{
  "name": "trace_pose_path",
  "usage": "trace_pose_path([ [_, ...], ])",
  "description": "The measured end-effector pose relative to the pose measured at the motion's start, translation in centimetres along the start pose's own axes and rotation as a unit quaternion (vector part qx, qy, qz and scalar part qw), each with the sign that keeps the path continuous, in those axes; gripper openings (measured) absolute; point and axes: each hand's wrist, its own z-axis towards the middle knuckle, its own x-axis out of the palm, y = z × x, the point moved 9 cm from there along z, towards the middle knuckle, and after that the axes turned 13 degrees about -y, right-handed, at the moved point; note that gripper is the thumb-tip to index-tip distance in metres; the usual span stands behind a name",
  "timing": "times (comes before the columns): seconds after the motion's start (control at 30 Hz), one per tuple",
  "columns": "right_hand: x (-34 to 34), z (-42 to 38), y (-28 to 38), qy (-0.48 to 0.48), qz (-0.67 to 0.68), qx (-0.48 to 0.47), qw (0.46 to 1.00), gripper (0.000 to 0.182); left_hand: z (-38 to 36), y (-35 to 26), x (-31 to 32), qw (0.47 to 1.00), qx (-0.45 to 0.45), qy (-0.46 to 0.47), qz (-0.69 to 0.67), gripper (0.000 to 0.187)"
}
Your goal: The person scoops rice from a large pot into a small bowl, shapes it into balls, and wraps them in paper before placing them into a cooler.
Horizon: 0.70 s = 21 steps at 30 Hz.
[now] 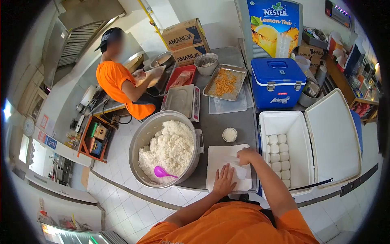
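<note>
A stack of white paper sheets (217, 156) lies at the counter's front edge. My left hand (224, 179) rests flat on its lower part, fingers spread. At the stack's right side my right hand (248, 155) is closed on a thin white wrapping sheet (240, 172), which hangs down over the stack. Just above the stack stands a small bowl of rice (230, 135). To the left is a large metal pot (136, 164) heaped with cooked white rice (172, 142). A purple rice scoop (162, 172) lies on the rice.
An open white cooler (287, 122) holds several white wrapped bundles (280, 156). A blue cooler (278, 83), a tray (211, 90) of orange-yellow food, a scale (196, 103) and a red tray (175, 75) stand around the counter. A co-worker in orange (115, 81) stands at upper left.
</note>
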Motion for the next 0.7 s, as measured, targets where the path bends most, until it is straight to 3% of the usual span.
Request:
trace_pose_path([
  [0.03, -0.5, -0.9, 1.0, 0.002, -0.005, 0.0, 1.0, 0.047, 0.3, -0.2, -0.4, 1.0, 0.008, -0.01, 0.007, 0.089],
  [0.1, -5.3, -2.8, 4.6, -0.26, -0.056, -0.069, 0.962, 0.037, 0.4, -0.4, -0.8, 1.0, 0.018, -0.016, 0.011, 0.087],
  [0.27, 1.0, -0.7, 4.6, -0.3, -0.04, -0.127, 0.945, 0.02, 1.3, -0.9, -0.7, 0.999, 0.021, -0.042, -0.022, 0.081],
  [0.3, 2.2, -0.6, 4.1, -0.345, 0.007, -0.101, 0.933, 0.019, 1.5, -0.6, -0.1, 0.998, 0.03, -0.06, -0.018, 0.083],
  [0.33, 2.4, -1.8, 4.7, -0.375, 0.038, -0.141, 0.915, 0.02, 1.4, -0.5, 1.2, 0.996, 0.045, -0.07, -0.015, 0.085],
  [0.37, 4.3, -0.8, 3.2, -0.361, 0.208, -0.011, 0.909, 0.022, 1.4, -0.5, 2.0, 0.996, 0.045, -0.081, 0.006, 0.085],
  [0.4, 3.4, -3.0, 5.0, -0.328, 0.185, -0.036, 0.926, 0.023, 1.5, -0.5, 2.9, 0.994, 0.047, -0.093, 0.027, 0.085],
  [0.43, 1.1, -5.9, 5.8, -0.388, 0.254, -0.046, 0.885, 0.023, 1.1, -0.1, 4.5, 0.99, 0.08, -0.092, 0.076, 0.085],
  [0.47, 2.0, -6.2, 6.4, -0.381, 0.204, -0.072, 0.899, 0.021, 1.7, -0.5, 5.5, 0.981, 0.109, -0.099, 0.126, 0.085],
  [0.53, 2.5, -7.7, 7.4, -0.392, 0.094, -0.108, 0.909, 0.018, 2.1, -2.1, 2.4, 0.997, 0.012, 0.001, 0.082, 0.062],
  [0.57, 2.1, -8.2, 6.1, -0.414, 0.093, -0.064, 0.903, 0.018, 3.4, -3.7, 2.4, 0.995, 0.061, 0.008, 0.083, 0.062],
  [0.63, 2.3, -9.4, 7.5, -0.428, 0.039, -0.125, 0.894, 0.017, 4.1, -6.1, 2.6, 0.986, 0.141, 0.016, 0.088, 0.061],
  [0.67, 1.9, -9.8, 7.1, -0.444, 0.047, -0.083, 0.891, 0.017, 3.8, -7.2, 2.8, 0.98, 0.177, 0.022, 0.09, 0.06],
  [0.7, 2.5, -9.2, 7.4, -0.405, 0.041, -0.079, 0.91, 0.019, 3.4, -8.0, 3.1, 0.973, 0.21, 0.028, 0.092, 0.059],
])
